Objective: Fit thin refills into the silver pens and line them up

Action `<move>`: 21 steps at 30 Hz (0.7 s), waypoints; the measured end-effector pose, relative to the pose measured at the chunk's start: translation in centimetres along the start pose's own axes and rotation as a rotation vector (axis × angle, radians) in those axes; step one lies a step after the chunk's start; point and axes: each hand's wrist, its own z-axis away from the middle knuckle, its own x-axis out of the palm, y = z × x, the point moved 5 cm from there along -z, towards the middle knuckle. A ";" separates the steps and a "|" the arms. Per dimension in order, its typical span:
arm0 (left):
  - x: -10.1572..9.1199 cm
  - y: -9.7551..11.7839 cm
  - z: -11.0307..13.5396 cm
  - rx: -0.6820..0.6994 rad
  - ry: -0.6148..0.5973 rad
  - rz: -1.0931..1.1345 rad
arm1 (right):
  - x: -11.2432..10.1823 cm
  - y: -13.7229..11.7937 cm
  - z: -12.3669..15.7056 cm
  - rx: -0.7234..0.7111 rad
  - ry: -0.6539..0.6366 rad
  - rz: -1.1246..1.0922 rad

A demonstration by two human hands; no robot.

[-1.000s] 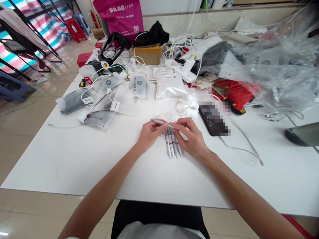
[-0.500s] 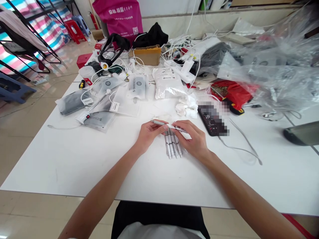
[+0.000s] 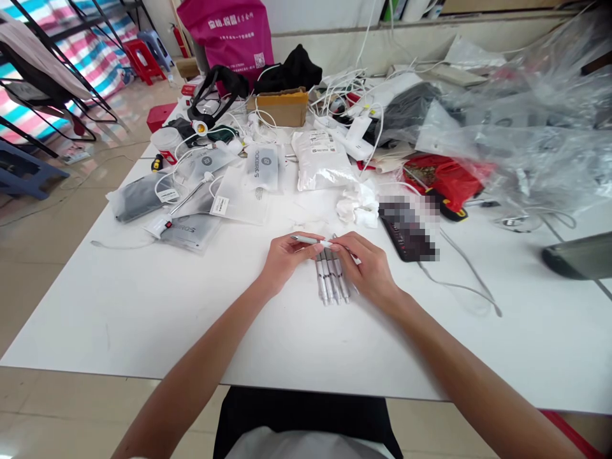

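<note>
Both my hands hold a silver and white pen (image 3: 306, 240) sideways above a row of pens. The fingers of my left hand (image 3: 282, 258) are closed around its grey, pointed end. My right hand (image 3: 368, 264) pinches the pen farther right, near its white middle, and covers much of that end. Below them, several white and silver pens (image 3: 332, 280) lie side by side on the white table (image 3: 287, 344), their tips towards the far side. They look wrapped in clear plastic. My right hand hides part of the rightmost ones.
A phone (image 3: 406, 233) with a cable lies right of my hands. Beyond them are crumpled white tissue (image 3: 358, 204), a white plastic parcel (image 3: 322, 159) and grey pouches (image 3: 262, 166). Clear plastic bags (image 3: 507, 134) pile up at the right, near a dark-ended cylinder (image 3: 574, 258).
My right fingers have shifted slightly along the pen and turned, covering more of its right end. My left hand has barely moved. The row of pens stays in place.
</note>
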 end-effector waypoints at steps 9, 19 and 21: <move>0.0 0.1 0.1 -0.006 -0.001 -0.017 | 0.9 0.1 0.5 0.070 -0.137 -0.018; 0.1 -0.1 0.0 -0.017 -0.047 0.105 | 0.8 0.3 0.5 0.105 -0.195 -0.022; -0.2 0.0 -0.2 -0.023 -0.029 0.207 | 0.3 0.7 0.0 0.094 -0.151 0.039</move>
